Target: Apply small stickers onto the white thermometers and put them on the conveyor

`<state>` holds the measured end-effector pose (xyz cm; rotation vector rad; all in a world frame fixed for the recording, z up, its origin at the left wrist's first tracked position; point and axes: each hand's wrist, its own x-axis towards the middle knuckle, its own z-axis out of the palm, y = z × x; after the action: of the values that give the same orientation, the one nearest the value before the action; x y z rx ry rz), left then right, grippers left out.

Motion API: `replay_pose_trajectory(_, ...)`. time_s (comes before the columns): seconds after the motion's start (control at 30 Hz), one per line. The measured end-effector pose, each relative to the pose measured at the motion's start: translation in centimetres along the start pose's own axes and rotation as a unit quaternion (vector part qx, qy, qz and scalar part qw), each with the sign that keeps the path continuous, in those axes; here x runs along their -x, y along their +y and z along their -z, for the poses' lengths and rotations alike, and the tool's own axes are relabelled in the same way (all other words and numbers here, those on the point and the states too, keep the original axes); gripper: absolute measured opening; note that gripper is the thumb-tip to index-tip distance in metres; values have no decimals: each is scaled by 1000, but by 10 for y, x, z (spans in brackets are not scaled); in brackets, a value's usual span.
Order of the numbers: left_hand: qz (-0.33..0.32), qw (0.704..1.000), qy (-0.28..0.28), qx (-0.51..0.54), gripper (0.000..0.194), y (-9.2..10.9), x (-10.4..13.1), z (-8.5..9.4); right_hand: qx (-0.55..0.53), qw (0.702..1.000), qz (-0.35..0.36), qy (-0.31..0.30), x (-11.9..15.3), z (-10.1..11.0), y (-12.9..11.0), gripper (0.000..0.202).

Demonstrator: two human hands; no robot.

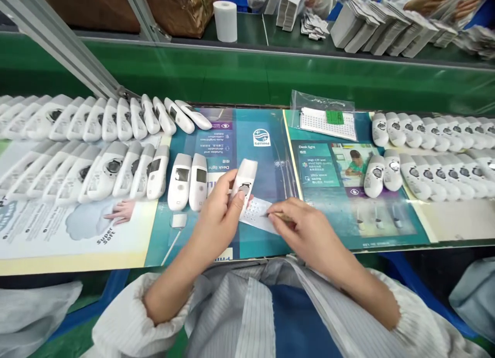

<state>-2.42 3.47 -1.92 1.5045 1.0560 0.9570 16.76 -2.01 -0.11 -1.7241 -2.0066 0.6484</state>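
My left hand grips a white handheld thermometer, tilted, with its dark round recess facing up. Beneath it lies a small white sheet of dot-like stickers on the table mat. My right hand pinches a thin brownish tool, seemingly tweezers, with its tip at the sheet's right part. Left of my left hand, a thermometer with a grey screen lies beside another such thermometer. Close to them are a small white pad and a thin white stick.
Rows of thermometers line the left and right of the table. A clear bag with a dotted sheet lies at the back. Beyond the green ledge stand a white roll, stacked papers and co-workers' hands.
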Motion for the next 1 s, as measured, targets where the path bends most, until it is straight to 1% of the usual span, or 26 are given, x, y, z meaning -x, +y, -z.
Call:
replay_pose_trajectory(0.07, 33, 996, 27, 79, 43, -9, 6, -7, 33, 999, 7, 28, -10, 5, 6, 17)
replay_pose_trajectory(0.13, 53, 987, 51, 143, 43, -12, 11, -13, 64, 996, 19, 51, -18, 9, 7, 17)
replay_pose_trajectory(0.23, 64, 977, 80, 186, 45, -10, 16, -18, 78, 996, 7, 53, -21, 11, 2, 18)
replay_pose_trajectory(0.33, 67, 975, 89, 191, 46, -10, 17, -21, 67, 996, -24, 46, -18, 6, -4, 17)
replay_pose_trajectory(0.4, 67, 975, 86, 194, 46, -10, 17, -21, 78, 995, -35, 58, -17, 1, -6, 15)
replay_pose_trajectory(0.53, 70, 974, 79, 199, 47, -10, 15, -20, 80, 993, -43, 76, -18, -3, -3, 13)
replay_pose_trajectory(0.73, 74, 974, 82, 198, 46, -9, 15, -19, 78, 993, -53, 77, -19, -2, -1, 11)
replay_pose_trajectory(1.0, 70, 974, 81, 202, 46, -11, 15, -21, 112, 988, -63, 86, -21, -9, -3, 10)
